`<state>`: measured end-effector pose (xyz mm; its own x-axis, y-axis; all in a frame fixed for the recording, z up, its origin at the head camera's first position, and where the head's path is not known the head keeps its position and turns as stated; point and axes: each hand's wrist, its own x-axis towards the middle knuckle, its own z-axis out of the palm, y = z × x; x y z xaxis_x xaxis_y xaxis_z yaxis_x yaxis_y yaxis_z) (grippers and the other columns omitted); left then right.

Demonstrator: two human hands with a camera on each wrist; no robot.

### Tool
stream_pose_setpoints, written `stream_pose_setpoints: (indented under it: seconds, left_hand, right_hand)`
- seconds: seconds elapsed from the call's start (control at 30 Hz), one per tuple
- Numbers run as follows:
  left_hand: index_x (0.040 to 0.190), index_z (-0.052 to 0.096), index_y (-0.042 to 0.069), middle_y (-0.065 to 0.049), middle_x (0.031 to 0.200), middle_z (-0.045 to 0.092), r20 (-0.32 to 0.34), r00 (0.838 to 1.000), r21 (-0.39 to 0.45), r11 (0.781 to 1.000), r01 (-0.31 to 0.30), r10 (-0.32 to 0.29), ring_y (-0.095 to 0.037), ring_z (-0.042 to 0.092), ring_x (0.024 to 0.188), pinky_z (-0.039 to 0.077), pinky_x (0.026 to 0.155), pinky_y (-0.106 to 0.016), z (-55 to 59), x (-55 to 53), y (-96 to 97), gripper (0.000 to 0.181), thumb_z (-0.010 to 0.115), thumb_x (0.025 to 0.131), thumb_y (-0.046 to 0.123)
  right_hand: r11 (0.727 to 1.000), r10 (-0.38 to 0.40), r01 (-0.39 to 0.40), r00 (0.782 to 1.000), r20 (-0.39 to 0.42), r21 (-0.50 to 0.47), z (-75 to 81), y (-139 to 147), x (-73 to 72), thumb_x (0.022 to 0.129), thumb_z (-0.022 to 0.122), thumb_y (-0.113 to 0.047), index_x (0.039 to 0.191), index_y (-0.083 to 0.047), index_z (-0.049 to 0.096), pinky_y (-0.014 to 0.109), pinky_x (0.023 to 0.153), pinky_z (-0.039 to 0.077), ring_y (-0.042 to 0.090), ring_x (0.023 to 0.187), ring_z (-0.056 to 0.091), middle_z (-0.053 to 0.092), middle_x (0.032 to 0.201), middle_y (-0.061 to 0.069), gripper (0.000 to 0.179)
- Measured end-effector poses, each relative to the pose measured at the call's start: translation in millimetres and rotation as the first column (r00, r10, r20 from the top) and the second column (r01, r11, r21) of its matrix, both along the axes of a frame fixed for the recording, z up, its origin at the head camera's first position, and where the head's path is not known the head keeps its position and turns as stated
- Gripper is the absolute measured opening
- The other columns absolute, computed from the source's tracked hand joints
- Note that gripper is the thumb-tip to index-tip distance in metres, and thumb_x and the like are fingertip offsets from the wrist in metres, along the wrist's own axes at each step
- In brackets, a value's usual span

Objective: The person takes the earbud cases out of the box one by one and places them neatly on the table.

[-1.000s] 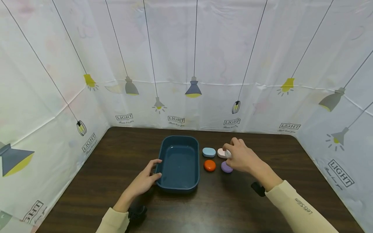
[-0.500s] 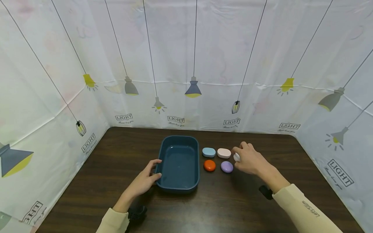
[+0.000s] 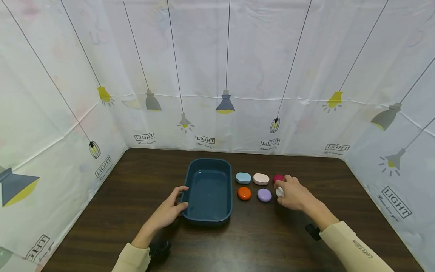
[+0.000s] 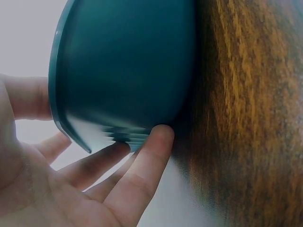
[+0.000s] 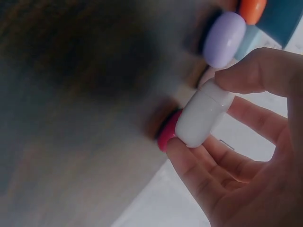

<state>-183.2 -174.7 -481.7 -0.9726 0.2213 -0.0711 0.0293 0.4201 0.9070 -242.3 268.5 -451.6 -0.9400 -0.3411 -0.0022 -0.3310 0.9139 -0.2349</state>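
My right hand (image 3: 295, 192) pinches a white earbud case (image 5: 201, 116) between thumb and fingers. In the right wrist view a thin seam runs across the case near the thumb. Just behind it in the head view is a crimson rounded case (image 3: 278, 178), partly covered by the fingers. To its left lie a pale pink case (image 3: 261, 179), a light blue case (image 3: 243, 178), an orange one (image 3: 244, 193) and a purple one (image 3: 264, 195). My left hand (image 3: 167, 210) grips the left side of a dark blue bin (image 4: 123, 56), with fingers against its outer wall.
The dark wooden table (image 3: 217, 249) carries everything. A white curtain (image 3: 251, 68) printed with hanging lamps encloses it at the back and on both sides. The bin's right wall stands close to the blue and orange cases.
My right hand, with the white case, has moved right past the pink and purple cases, then slightly toward me. The crimson case now shows. My left hand and the bin stay put.
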Motion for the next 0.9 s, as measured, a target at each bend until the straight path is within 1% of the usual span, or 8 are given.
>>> stream_pose_setpoints:
  seconds: [0.17,0.3,0.53,0.73,0.9]
  left_hand:
    - [0.152,0.039,0.018,-0.023,0.155,0.037,0.003,1.000,-0.010,1.000,0.016,-0.016,-0.031,0.062,0.115,0.056,0.086,-0.048,-0.7,-0.7,-0.5,0.051,0.057,0.104,0.016]
    - [0.153,0.038,0.019,-0.023,0.156,0.035,0.013,1.000,-0.019,0.999,0.026,-0.025,-0.031,0.062,0.116,0.056,0.085,-0.046,-2.5,-2.3,-0.9,0.051,0.055,0.105,0.016]
    - [0.152,0.039,0.018,-0.024,0.155,0.036,0.008,1.000,0.003,1.000,0.020,-0.020,-0.031,0.062,0.116,0.056,0.086,-0.048,-1.8,-2.0,-1.3,0.050,0.056,0.104,0.015]
    - [0.152,0.040,0.017,-0.025,0.155,0.036,0.002,0.999,0.021,0.999,0.034,-0.034,-0.033,0.061,0.118,0.056,0.088,-0.050,0.9,-1.4,-1.8,0.051,0.058,0.104,0.018]
    - [0.152,0.040,0.017,-0.024,0.155,0.037,-0.005,1.000,0.015,0.999,0.028,-0.028,-0.031,0.062,0.116,0.057,0.086,-0.047,0.9,-1.4,-2.2,0.051,0.058,0.104,0.018]
  right_hand:
    - [1.000,0.001,-0.001,1.000,0.031,-0.002,-9.2,3,-0.6,0.079,0.076,-0.015,0.111,-0.011,0.068,0.044,0.062,0.050,0.034,0.096,0.049,0.053,0.105,0.014,0.033]
    - [1.000,0.000,0.000,0.999,0.043,0.003,-11.5,5,-1.9,0.079,0.076,-0.015,0.112,-0.010,0.067,0.046,0.064,0.050,0.035,0.096,0.050,0.053,0.106,0.016,0.034]
    - [1.000,-0.003,0.002,0.998,0.061,0.012,-16.1,3,-2.6,0.080,0.075,-0.014,0.114,-0.010,0.067,0.048,0.067,0.051,0.035,0.099,0.050,0.053,0.109,0.016,0.035]
    - [1.000,-0.001,0.000,0.999,0.053,0.019,-15.7,3,-3.2,0.080,0.075,-0.013,0.115,-0.012,0.068,0.049,0.067,0.051,0.036,0.099,0.050,0.053,0.109,0.017,0.036]
    - [1.000,0.001,-0.001,0.999,0.038,-0.011,-11.1,5,-0.4,0.082,0.077,-0.014,0.117,-0.013,0.070,0.052,0.068,0.053,0.037,0.100,0.051,0.055,0.111,0.017,0.036]
